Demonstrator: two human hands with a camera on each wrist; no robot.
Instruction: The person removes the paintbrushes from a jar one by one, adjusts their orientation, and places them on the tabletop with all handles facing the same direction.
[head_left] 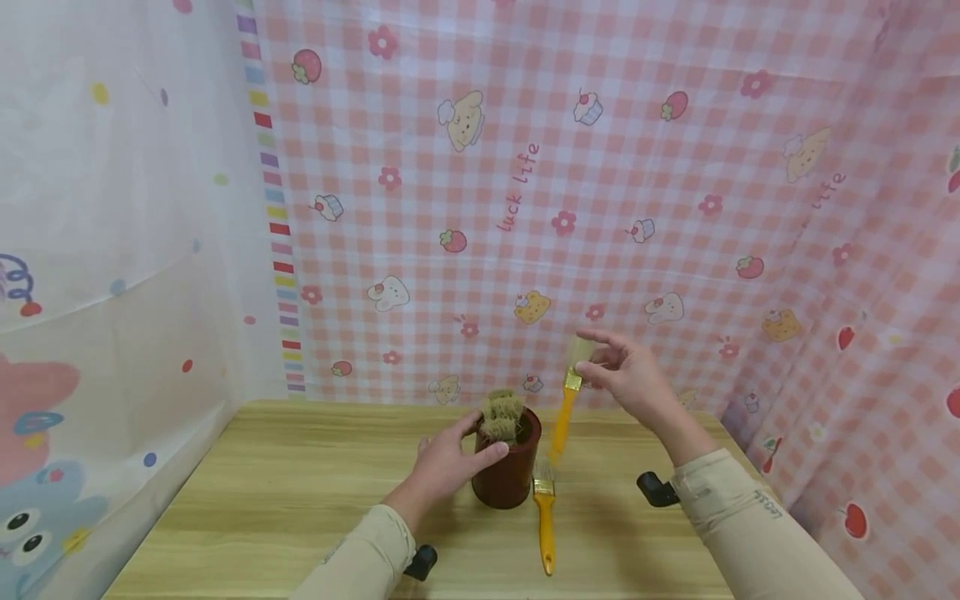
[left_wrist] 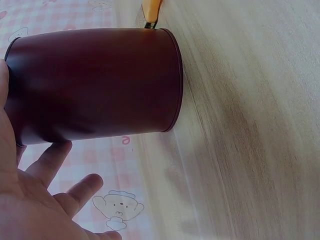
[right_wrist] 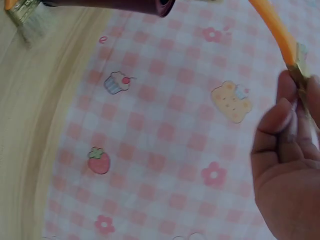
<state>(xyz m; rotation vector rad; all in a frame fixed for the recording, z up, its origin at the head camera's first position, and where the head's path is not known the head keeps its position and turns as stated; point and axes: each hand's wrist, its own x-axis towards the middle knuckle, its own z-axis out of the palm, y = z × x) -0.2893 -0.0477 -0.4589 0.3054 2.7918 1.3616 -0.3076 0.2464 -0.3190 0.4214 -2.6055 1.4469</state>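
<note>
Sleeves (head_left: pixel 367 546), cup (head_left: pixel 504 479) between hands (head_left: pixel 452 458)

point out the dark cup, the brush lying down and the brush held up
Cup (left_wrist: pixel 95 85), left wrist view, middle of its outer wall
Lying brush (head_left: pixel 546 521), head view, its yellow handle
Held brush (head_left: pixel 565 411), head view, its yellow handle

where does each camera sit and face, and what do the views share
Head: worn on the head, facing forward and down at the table; left hand, right hand and sleeves show.
Left wrist: worn there, facing the dark red cup; left fingers show.
Right wrist: worn there, facing the checked cloth; right fingers pinching a brush show.
Shared: the cup, in all three.
</note>
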